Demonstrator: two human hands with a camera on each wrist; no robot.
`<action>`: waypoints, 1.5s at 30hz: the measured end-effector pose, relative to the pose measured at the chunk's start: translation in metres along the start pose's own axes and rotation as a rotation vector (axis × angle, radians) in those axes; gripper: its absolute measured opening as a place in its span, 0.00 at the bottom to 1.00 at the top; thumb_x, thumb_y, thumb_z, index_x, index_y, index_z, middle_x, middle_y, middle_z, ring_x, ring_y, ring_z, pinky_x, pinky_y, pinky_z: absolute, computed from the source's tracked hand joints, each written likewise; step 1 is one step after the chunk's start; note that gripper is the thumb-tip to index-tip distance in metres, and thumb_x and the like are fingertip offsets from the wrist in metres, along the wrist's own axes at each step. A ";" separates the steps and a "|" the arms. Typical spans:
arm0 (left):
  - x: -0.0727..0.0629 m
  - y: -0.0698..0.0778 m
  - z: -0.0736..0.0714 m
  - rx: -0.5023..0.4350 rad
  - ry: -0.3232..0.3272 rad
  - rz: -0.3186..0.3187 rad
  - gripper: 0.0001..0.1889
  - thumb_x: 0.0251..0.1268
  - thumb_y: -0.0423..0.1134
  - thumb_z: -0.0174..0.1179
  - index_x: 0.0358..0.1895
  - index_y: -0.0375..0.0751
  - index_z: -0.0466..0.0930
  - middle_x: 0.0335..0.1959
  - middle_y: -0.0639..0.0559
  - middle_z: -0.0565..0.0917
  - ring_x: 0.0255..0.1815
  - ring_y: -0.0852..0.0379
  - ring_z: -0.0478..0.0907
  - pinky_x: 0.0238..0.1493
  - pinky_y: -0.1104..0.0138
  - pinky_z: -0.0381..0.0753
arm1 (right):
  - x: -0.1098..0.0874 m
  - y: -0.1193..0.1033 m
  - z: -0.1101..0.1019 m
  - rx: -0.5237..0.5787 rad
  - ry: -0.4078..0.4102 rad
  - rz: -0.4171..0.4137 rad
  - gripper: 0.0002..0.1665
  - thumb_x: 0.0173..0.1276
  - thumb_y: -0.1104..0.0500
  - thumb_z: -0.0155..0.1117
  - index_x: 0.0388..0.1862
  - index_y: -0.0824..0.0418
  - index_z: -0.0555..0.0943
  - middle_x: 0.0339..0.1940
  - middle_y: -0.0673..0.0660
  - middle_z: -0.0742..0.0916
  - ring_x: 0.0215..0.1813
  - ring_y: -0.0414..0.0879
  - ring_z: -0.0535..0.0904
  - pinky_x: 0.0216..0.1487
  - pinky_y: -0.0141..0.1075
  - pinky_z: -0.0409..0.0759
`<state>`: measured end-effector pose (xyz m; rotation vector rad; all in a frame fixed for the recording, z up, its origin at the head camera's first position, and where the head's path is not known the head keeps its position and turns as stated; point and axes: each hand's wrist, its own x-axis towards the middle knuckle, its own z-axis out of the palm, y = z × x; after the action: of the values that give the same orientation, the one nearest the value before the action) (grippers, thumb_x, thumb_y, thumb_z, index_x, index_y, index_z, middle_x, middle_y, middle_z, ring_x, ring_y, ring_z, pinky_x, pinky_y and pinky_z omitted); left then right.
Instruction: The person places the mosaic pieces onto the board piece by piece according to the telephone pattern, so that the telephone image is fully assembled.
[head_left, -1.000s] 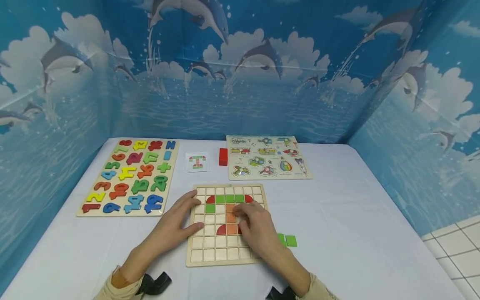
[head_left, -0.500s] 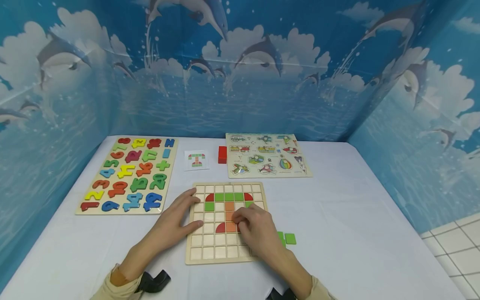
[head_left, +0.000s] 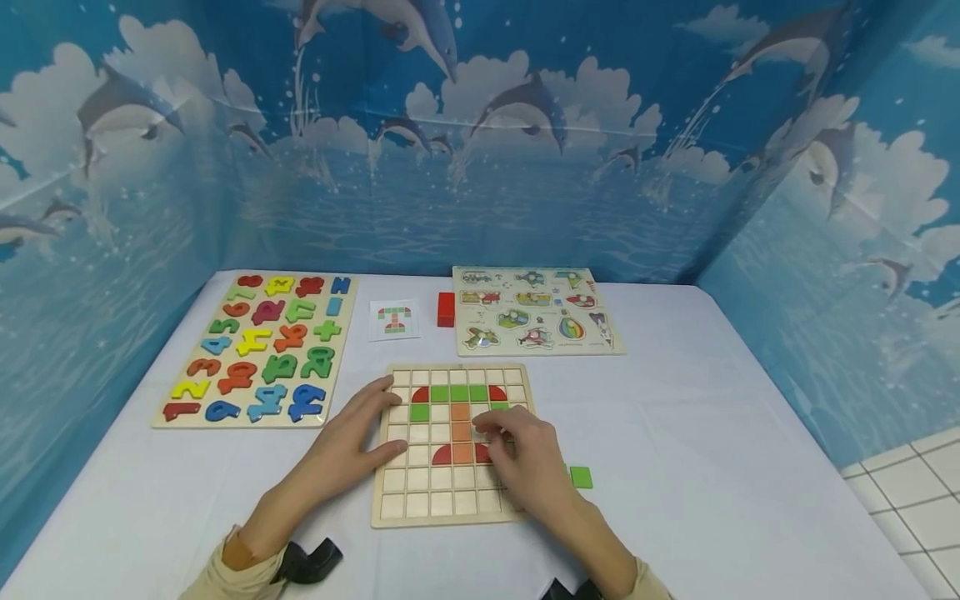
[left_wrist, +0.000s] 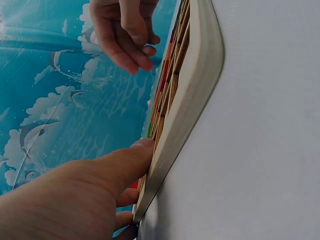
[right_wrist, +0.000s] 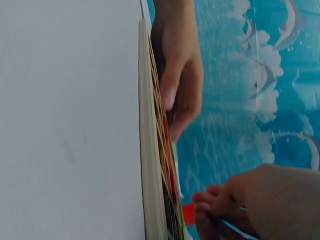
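A square wooden grid board [head_left: 450, 504] lies on the table with flat coloured pieces in its cells. Green squares [head_left: 459, 393] run between two red quarter-circles near the top. Three orange squares [head_left: 461, 432] form a column below, with red quarter-circles [head_left: 442, 454] on both sides of its lowest square. My left hand [head_left: 352, 437] rests along the board's left edge, fingers spread and thumb at the rim [left_wrist: 172, 127]. Over the board's right side hovers my right hand [head_left: 528, 458], its fingers loosely bent and nothing visible between them. It hides part of the right-hand cells.
Loose green squares [head_left: 581, 477] lie right of the board, partly behind the right wrist. Behind it are a pattern card [head_left: 394, 320], a red block [head_left: 446, 309] and a vehicle picture puzzle [head_left: 536, 312]. A number puzzle board [head_left: 255, 350] lies at left.
My right hand has shifted slightly right and lifted from the orange column, uncovering more of the lower right red quarter-circle and the upper right green square. My left hand has stayed put.
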<state>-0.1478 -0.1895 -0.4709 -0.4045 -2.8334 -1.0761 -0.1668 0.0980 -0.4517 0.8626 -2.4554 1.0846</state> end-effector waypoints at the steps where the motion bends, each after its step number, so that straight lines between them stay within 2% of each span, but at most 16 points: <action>1: 0.000 0.000 0.000 0.001 0.001 0.000 0.30 0.68 0.48 0.73 0.70 0.46 0.74 0.85 0.46 0.61 0.85 0.41 0.58 0.77 0.41 0.69 | 0.000 0.003 -0.003 0.007 0.007 0.003 0.18 0.61 0.78 0.66 0.42 0.60 0.89 0.37 0.51 0.92 0.39 0.39 0.86 0.40 0.33 0.87; 4: 0.000 0.000 0.000 -0.002 0.002 -0.002 0.31 0.68 0.48 0.73 0.70 0.46 0.74 0.85 0.47 0.61 0.85 0.41 0.57 0.77 0.41 0.68 | 0.000 0.011 -0.015 0.015 0.004 0.042 0.16 0.64 0.76 0.67 0.45 0.60 0.89 0.39 0.51 0.92 0.40 0.39 0.87 0.41 0.35 0.89; 9: -0.002 -0.001 0.001 -0.003 0.001 -0.011 0.30 0.69 0.49 0.72 0.70 0.46 0.74 0.85 0.47 0.61 0.85 0.40 0.58 0.77 0.41 0.68 | -0.007 0.024 -0.036 -0.011 -0.048 0.137 0.13 0.67 0.68 0.74 0.48 0.57 0.89 0.44 0.48 0.92 0.43 0.39 0.87 0.45 0.40 0.89; 15: -0.002 -0.003 0.002 -0.001 0.005 -0.005 0.30 0.69 0.49 0.72 0.70 0.47 0.74 0.85 0.47 0.61 0.85 0.41 0.58 0.77 0.41 0.69 | -0.025 0.043 -0.056 -0.064 -0.101 0.255 0.20 0.64 0.60 0.80 0.54 0.53 0.88 0.47 0.45 0.91 0.49 0.42 0.87 0.54 0.44 0.87; 19: -0.001 -0.003 0.003 0.005 0.007 0.006 0.30 0.68 0.50 0.72 0.70 0.47 0.74 0.85 0.48 0.61 0.85 0.42 0.58 0.77 0.42 0.70 | -0.036 0.053 -0.073 -0.073 -0.170 0.303 0.22 0.62 0.53 0.83 0.54 0.48 0.88 0.49 0.41 0.90 0.54 0.39 0.86 0.59 0.44 0.85; 23: 0.000 -0.003 0.002 0.009 0.009 0.005 0.30 0.68 0.49 0.72 0.70 0.47 0.74 0.85 0.48 0.61 0.85 0.42 0.58 0.77 0.42 0.69 | -0.045 0.061 -0.087 -0.045 -0.266 0.310 0.25 0.56 0.48 0.87 0.52 0.41 0.88 0.50 0.35 0.88 0.57 0.35 0.83 0.65 0.41 0.82; 27: -0.001 -0.003 0.002 0.011 0.009 0.000 0.30 0.68 0.49 0.72 0.70 0.46 0.74 0.85 0.48 0.61 0.85 0.41 0.58 0.77 0.42 0.69 | -0.051 0.066 -0.093 -0.045 -0.325 0.258 0.29 0.49 0.45 0.89 0.51 0.37 0.88 0.50 0.32 0.86 0.58 0.33 0.80 0.65 0.39 0.81; 33: -0.001 -0.002 0.001 0.007 0.006 0.000 0.30 0.68 0.48 0.73 0.69 0.46 0.75 0.85 0.47 0.61 0.85 0.41 0.58 0.77 0.42 0.70 | -0.055 0.070 -0.092 -0.030 -0.311 0.204 0.25 0.49 0.50 0.90 0.46 0.35 0.88 0.48 0.32 0.87 0.54 0.32 0.81 0.61 0.33 0.81; 40: -0.001 0.001 0.001 0.002 0.003 -0.006 0.30 0.67 0.47 0.73 0.69 0.46 0.75 0.85 0.47 0.61 0.85 0.41 0.58 0.77 0.41 0.70 | -0.055 0.071 -0.091 -0.002 -0.288 0.219 0.21 0.54 0.52 0.87 0.45 0.35 0.89 0.45 0.32 0.88 0.51 0.33 0.84 0.59 0.32 0.82; 45: -0.001 0.001 0.001 0.001 0.006 -0.009 0.30 0.67 0.47 0.73 0.69 0.46 0.75 0.85 0.47 0.61 0.85 0.41 0.58 0.77 0.41 0.69 | -0.054 0.070 -0.091 -0.002 -0.257 0.252 0.16 0.59 0.54 0.84 0.41 0.34 0.89 0.42 0.32 0.88 0.49 0.32 0.84 0.59 0.30 0.81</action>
<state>-0.1463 -0.1887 -0.4710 -0.3881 -2.8336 -1.0752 -0.1667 0.2249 -0.4578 0.7463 -2.8409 1.1118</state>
